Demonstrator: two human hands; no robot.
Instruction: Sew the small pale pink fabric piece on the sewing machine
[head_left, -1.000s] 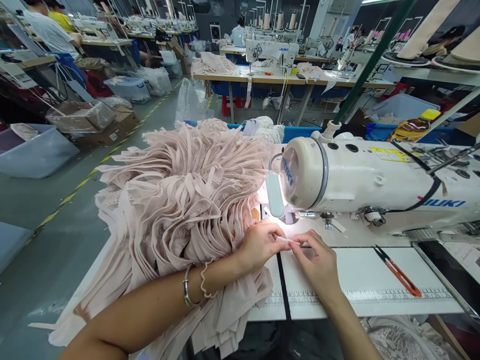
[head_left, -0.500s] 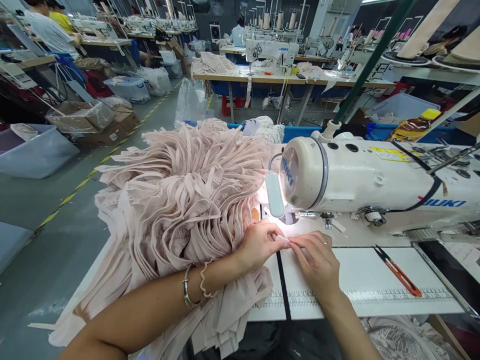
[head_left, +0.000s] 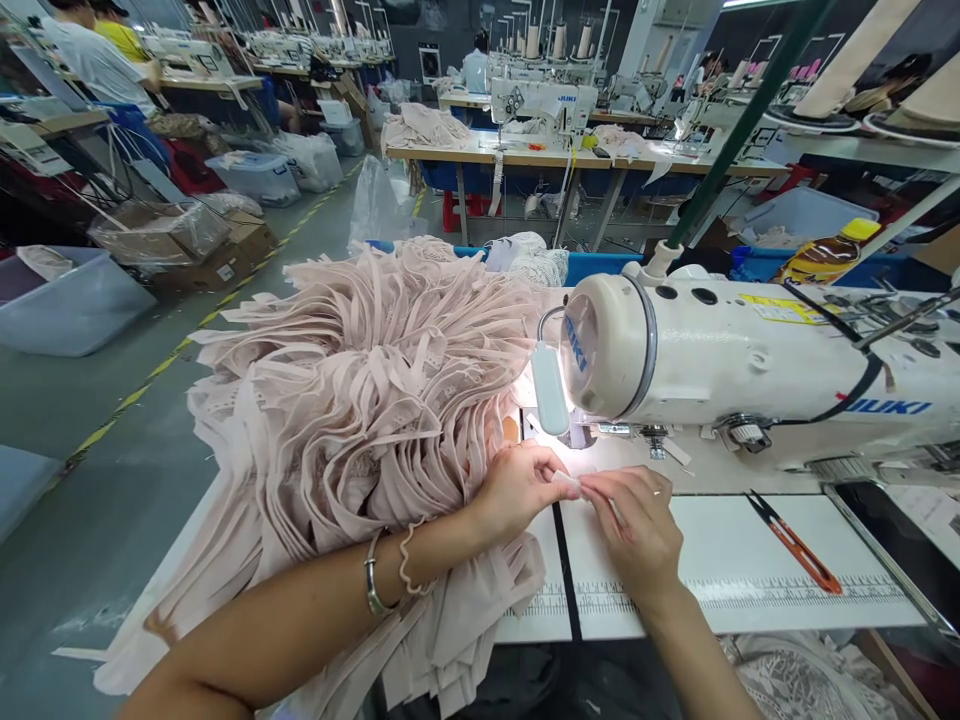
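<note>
Between my two hands is a small pale strip of fabric [head_left: 568, 480], pinched at both ends in front of the sewing machine [head_left: 697, 350]. My left hand [head_left: 520, 487] is closed on its left end, thumb against fingers. The fingertips of my right hand [head_left: 634, 520] grip the right end, close to the left fingertips. A large heap of pale pink garment pieces [head_left: 352, 390] lies to the left, and my left forearm rests across its front. The machine's lamp [head_left: 550, 388] hangs just above and behind the hands. The needle area is partly hidden.
Orange-handled thread snips [head_left: 796, 543] lie on the table's right, by a printed ruler [head_left: 750, 595]. A drink bottle [head_left: 825, 252] stands behind the machine. Lace fabric [head_left: 802, 675] sits below the table edge. Other sewing tables [head_left: 480, 155], bins [head_left: 71, 305] and seated people are farther back.
My right hand has shifted very slightly, its knuckles turning a little to the right. Both hands keep their pinch on the strip; the heap and machine look the same.
</note>
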